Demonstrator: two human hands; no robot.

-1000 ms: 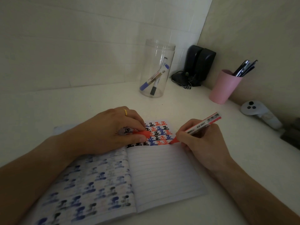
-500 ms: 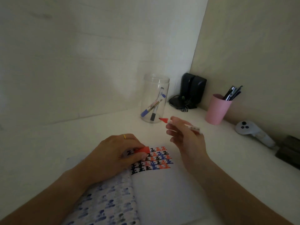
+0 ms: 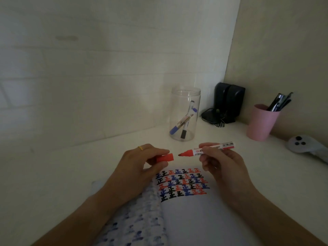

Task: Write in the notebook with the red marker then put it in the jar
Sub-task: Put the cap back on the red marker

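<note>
A white desk (image 3: 71,174) is set into a wall corner. The red marker (image 3: 211,150) is gripped level by the right hand (image 3: 221,162), tip toward 9 o'clock. The red cap (image 3: 165,158) is pinched by the left hand (image 3: 140,166), a small gap apart. The open notebook (image 3: 186,210) lies below at 6 o'clock. The clear jar (image 3: 185,113) stands open at 12 o'clock, free desk between

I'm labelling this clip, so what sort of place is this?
Probably a home or office writing desk in a corner: an open lined notebook on the white desktop, a pink plastic cup of pens, and black desktop speakers against the wall.
</note>
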